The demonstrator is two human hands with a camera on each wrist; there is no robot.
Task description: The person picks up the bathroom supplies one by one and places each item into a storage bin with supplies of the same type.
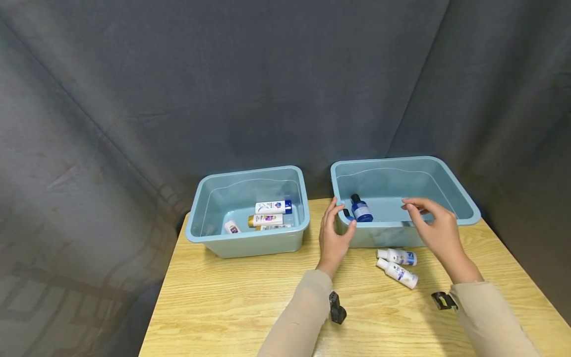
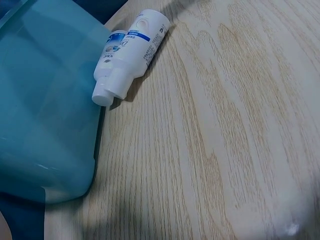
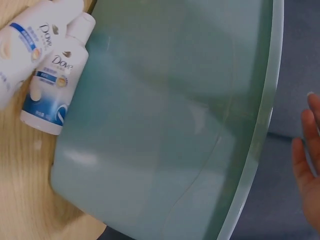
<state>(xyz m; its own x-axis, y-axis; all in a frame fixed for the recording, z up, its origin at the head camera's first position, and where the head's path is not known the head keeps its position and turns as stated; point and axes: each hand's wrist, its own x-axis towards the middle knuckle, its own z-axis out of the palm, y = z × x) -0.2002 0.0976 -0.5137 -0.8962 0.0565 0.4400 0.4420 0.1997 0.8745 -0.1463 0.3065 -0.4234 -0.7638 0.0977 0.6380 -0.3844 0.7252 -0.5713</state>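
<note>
A blue plastic bin [image 1: 405,224] stands on the right of the table. My left hand [image 1: 333,240] is at its front left corner, thumb and fingers spread, fingertips overlapping the rim. Inside, near that corner, lie a dark blue bottle [image 1: 361,210] with a black cap and a second one [image 1: 348,214], mostly hidden by the wall. My right hand [image 1: 439,230] hovers over the bin's front right side, fingers loosely bent and holding nothing. Two white Dove bottles [image 1: 403,274] [image 3: 55,82] lie on the table before the bin, one partly against the other.
On the left another blue bin [image 1: 254,245] holds a white bottle with a blue cap [image 1: 273,207], a gold-capped white bottle [image 1: 266,220] and other small bottles. A grey curtain [image 1: 267,89] hangs behind the wooden table [image 1: 232,297].
</note>
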